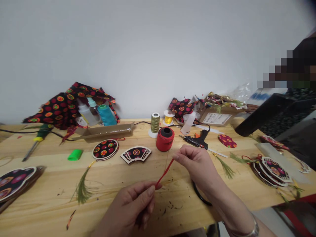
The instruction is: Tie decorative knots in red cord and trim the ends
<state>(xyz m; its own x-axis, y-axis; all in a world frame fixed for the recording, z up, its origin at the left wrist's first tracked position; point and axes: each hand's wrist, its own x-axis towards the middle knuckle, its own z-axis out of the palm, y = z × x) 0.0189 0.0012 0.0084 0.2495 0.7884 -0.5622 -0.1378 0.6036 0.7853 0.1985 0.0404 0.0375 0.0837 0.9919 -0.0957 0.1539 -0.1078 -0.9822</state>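
A short red cord (165,172) is stretched at a slant between my two hands, above the front of the wooden table. My left hand (138,202) pinches its lower end between thumb and fingers. The upper end is gripped in the fingertips of my right hand (195,161). Just beyond the cord stands a spool of red thread (165,140). A fan-shaped ornament (136,154) with patterned cloth in a pale frame lies left of it, beside a round ornament (105,149) with a green tassel (85,187).
A black glue gun (197,140) lies behind my right hand, its cable curving over the table (118,210). At left are a screwdriver (37,141) and a green cap (74,154). Stacked ornaments (270,171) lie at right. A person's dark sleeve (301,56) is at far right.
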